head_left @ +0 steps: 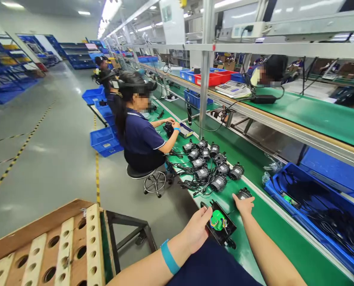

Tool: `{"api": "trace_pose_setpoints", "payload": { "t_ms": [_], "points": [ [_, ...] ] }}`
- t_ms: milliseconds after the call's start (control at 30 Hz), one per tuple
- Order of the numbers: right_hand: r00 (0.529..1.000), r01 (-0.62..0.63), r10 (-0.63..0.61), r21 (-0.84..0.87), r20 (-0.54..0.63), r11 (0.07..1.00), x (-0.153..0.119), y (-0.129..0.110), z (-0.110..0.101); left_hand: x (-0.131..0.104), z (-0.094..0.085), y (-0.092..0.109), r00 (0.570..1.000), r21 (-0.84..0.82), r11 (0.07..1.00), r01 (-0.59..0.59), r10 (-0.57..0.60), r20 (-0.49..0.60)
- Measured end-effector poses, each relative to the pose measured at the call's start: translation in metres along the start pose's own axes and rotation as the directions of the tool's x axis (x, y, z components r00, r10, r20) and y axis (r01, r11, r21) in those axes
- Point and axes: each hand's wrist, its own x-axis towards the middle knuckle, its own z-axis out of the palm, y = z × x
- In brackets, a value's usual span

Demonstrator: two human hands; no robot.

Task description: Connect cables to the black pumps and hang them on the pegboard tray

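Note:
My left hand (196,228), with a teal band at its wrist, grips the left edge of an open black housing (229,226). Inside the housing sits a round green circuit board (218,219) with coloured wires. A little farther along the green bench, my right hand (245,205) is closed around a dark cylindrical motor unit (244,193), its underside hidden by the fingers. Beyond it stand several similar black motor units (218,182) in loose rows, their black cables (191,185) heaped along the left edge of the bench.
A co-worker (141,127) sits on a stool farther along, handling a black part. To the right, a blue bin (317,226) holds black cables. At lower left stands a wooden rack (95,246) with round holes. A metal post (206,79) rises behind the bench.

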Motion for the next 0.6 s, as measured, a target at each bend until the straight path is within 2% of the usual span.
{"api": "trace_pose_setpoints", "payload": {
  "t_ms": [167,233,300,367,433,500,600],
  "points": [
    [0.996,-0.043,0.046,0.042,-0.072,0.998,-0.003,-0.003,-0.01,-0.014,-0.031,0.035,1.0,0.02,1.0,-0.021,0.021,0.015],
    [0.996,-0.051,0.059,0.101,-0.071,0.994,-0.011,-0.001,-0.018,-0.022,-0.044,0.05,0.996,0.031,0.997,-0.07,0.068,0.049],
    [0.997,-0.046,0.055,0.159,-0.052,0.986,-0.021,0.005,-0.023,-0.03,-0.059,0.063,0.992,0.032,0.991,-0.127,0.126,0.031],
    [0.997,-0.058,0.069,0.317,-0.024,0.947,-0.032,0.011,-0.028,-0.037,-0.075,0.072,0.984,0.041,0.985,-0.166,0.168,-0.051],
    [0.997,-0.068,0.072,0.52,0.012,0.851,-0.044,0.011,-0.031,-0.042,-0.088,0.078,0.972,0.051,0.98,-0.193,0.198,-0.124],
    [0.999,-0.038,0.01,0.641,0.047,0.766,-0.055,0.0,-0.034,-0.047,-0.098,0.084,0.958,0.039,0.973,-0.229,0.232,-0.168],
    [0.976,0.069,-0.187,0.647,0.115,0.759,-0.07,-0.039,-0.032,-0.056,-0.106,0.098,0.927,-0.027,0.955,-0.295,0.279,-0.252]
  ]
}}
